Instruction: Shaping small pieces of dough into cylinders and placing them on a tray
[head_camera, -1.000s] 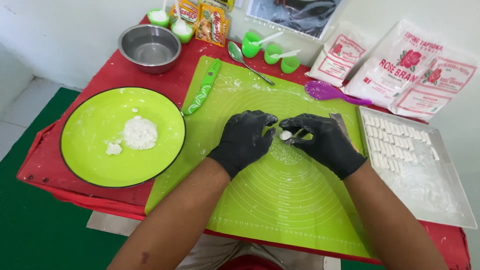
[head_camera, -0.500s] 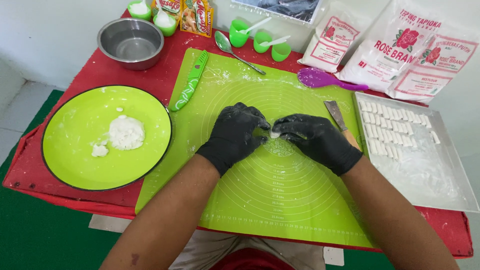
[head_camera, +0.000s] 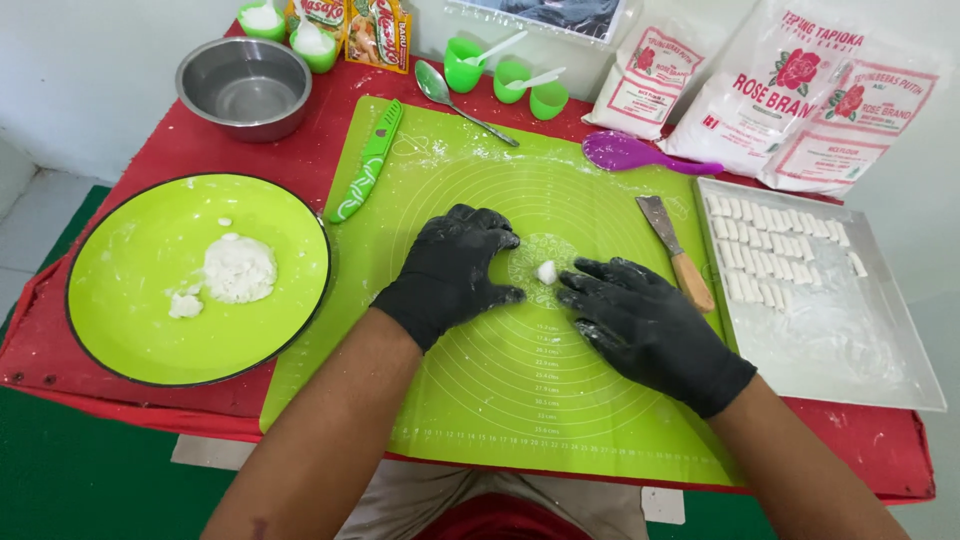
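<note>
A small white dough piece (head_camera: 547, 271) lies on the green silicone mat (head_camera: 480, 400) between my two black-gloved hands. My left hand (head_camera: 452, 272) rests on the mat just left of the piece, fingers spread, holding nothing. My right hand (head_camera: 640, 325) lies flat to the right of it, fingertips close to the piece but apart from it. A clear tray (head_camera: 880, 360) at the right holds rows of several small white dough pieces (head_camera: 765, 245). A wooden-handled scraper (head_camera: 676, 252) lies between my right hand and the tray.
A lime plate (head_camera: 130, 340) with a white dough lump (head_camera: 238, 268) sits at the left. Behind are a steel bowl (head_camera: 243, 85), green knife (head_camera: 368, 172), metal spoon (head_camera: 465, 100), purple spoon (head_camera: 640, 155), small green cups (head_camera: 505, 75) and flour bags (head_camera: 800, 95).
My hands were together pinching the dough piece; they have now drawn apart, and the piece lies free on the mat between them.
</note>
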